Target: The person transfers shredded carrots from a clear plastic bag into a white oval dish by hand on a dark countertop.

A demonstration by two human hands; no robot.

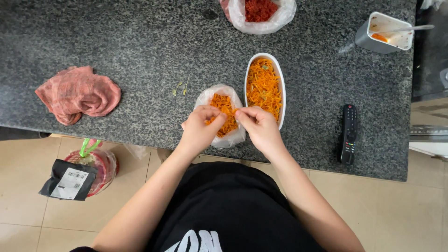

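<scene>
Together, the left hand (199, 129) and right hand (259, 127) pinch orange shreds over the clear plastic bag (222, 116) of shreds near the worktop (140, 46) edge. Just right of the bag lies a white oval dish (264, 86) of shreds; farther right, a black remote (348, 133); far left, a pink cloth (77, 94).

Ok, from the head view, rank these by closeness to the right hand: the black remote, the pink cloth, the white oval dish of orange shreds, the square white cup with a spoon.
From the right hand:
1. White oval dish, just beyond the hand, almost touching it.
2. Black remote, off to its right on the counter.
3. Square white cup, far right corner.
4. Pink cloth, far left of the counter.
</scene>
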